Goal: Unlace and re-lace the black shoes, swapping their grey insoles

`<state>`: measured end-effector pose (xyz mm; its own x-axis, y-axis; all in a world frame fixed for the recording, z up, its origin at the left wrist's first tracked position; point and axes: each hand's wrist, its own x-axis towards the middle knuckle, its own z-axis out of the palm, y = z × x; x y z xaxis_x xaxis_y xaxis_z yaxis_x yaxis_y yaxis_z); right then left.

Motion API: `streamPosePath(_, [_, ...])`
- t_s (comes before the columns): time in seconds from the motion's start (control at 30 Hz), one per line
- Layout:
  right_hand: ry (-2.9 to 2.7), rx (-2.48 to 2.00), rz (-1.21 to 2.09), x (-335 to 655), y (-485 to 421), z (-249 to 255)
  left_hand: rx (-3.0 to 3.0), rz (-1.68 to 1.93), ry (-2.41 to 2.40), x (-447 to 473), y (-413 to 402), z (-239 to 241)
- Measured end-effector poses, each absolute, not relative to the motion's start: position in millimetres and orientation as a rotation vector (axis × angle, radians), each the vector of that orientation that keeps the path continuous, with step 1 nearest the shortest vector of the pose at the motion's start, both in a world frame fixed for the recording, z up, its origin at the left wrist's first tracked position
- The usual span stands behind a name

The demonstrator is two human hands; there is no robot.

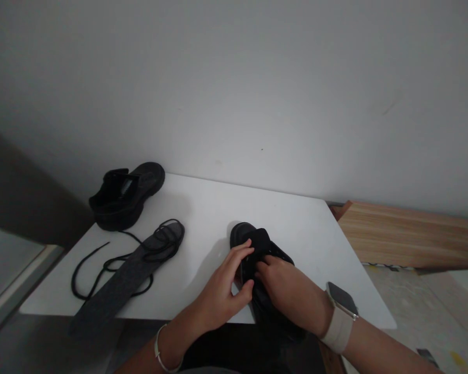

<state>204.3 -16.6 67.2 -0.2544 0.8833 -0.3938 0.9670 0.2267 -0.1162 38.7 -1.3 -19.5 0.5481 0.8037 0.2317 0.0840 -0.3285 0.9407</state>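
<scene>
A black shoe (257,249) lies on the white table (203,208) near its front edge, toe pointing away from me. My left hand (222,291) grips its left side with fingers curled round the upper. My right hand (284,285), wearing a watch with a pale strap, presses into the shoe's opening, fingers bent on the tongue. Much of the shoe's heel is hidden by my hands.
A second black shoe (127,195) sits at the table's far left corner. A dark grey insole (128,275) lies at the left, with a loose black lace (101,265) draped over it. A wooden board (409,234) stands to the right. A white wall is behind.
</scene>
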Motion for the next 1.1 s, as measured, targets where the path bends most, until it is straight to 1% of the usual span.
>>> streamPosePath(0.17, [2.355, 1.72, -0.471, 214.6, -32.7, 87.1, 1.77, 0.874, 0.738, 39.1, -1.6, -18.9])
streamPosePath(0.33, [2.268, 1.442, -0.589, 217.2, -46.7, 96.7, 1.769, 0.86, 0.729, 39.3, -0.8, -21.3])
streamPosePath(0.47, [2.107, 1.279, -0.635, 213.6, -40.9, 86.6, 1.781, 0.871, 0.731, 40.2, -0.4, -23.1])
streamPosePath(0.6, [2.18, 1.293, -0.62, 212.5, -32.8, 72.8, 1.791, 0.868, 0.729, 40.8, -0.5, -22.4])
streamPosePath(0.67, [2.291, 1.354, -0.504, 213.7, -33.7, 63.1, 1.793, 0.864, 0.734, 40.7, -0.9, -21.8])
streamPosePath(0.77, [2.469, 1.454, -0.205, 215.0, -38.1, 45.4, 1.796, 0.867, 0.736, 40.6, -1.6, -21.4])
streamPosePath(0.83, [2.507, 1.49, -0.087, 213.9, -38.3, 35.2, 1.799, 0.871, 0.729, 40.9, -2.0, -21.2])
streamPosePath(0.97, [2.382, 1.522, -0.148, 208.5, -23.5, 25.4, 1.814, 0.868, 0.735, 41.9, -2.0, -20.0])
streamPosePath(1.1, [2.384, 1.399, -0.289, 208.7, -0.1, 20.6, 1.83, 0.851, 0.753, 41.7, -1.9, -18.5])
